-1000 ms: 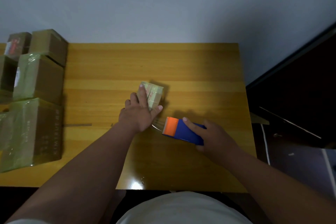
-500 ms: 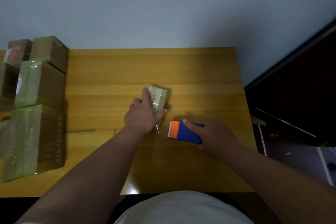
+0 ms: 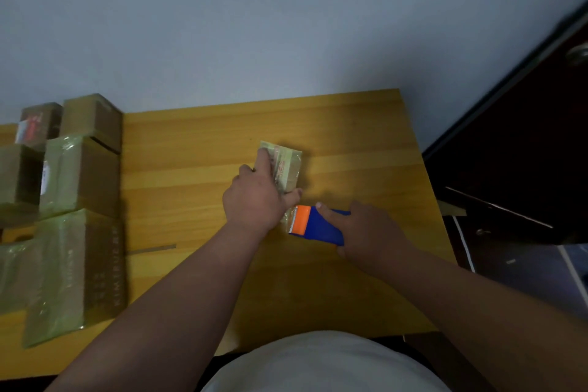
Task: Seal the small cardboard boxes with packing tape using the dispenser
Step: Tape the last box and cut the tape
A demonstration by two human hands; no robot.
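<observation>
- Small cardboard box (image 3: 284, 169), already glossy with tape, sits mid-table on the yellow wooden table (image 3: 350, 143); my left hand (image 3: 254, 197) lies over it, fingers stretched flat and thumb against its near side, pinning it, I judge, so it won't slide.
- My right hand (image 3: 369, 229) curls around the blue tape dispenser (image 3: 318, 226), its orange blade end just beside the box's near edge, probably to cut or lay tape.
- Taped boxes (image 3: 79, 178) are stacked at the table's left, well apart.
</observation>
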